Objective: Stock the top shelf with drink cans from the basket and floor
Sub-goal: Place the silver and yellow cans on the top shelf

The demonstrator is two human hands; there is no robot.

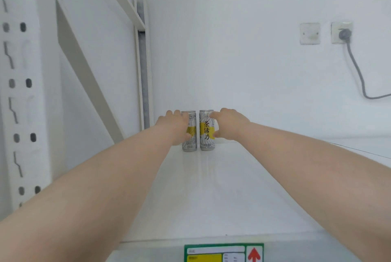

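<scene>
Top shelf (pixel 211 187), far end: two drink cans upright, side by side, apparently not touching. Left hand (pixel 175 126) wraps the left can (pixel 190 134); right hand (pixel 230 124) wraps the right can (pixel 206 132). Near edge: price label (pixel 224 253). Right wall: socket (pixel 341 33).

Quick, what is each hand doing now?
Left hand: closed around the left can.
Right hand: closed around the right can.
</scene>
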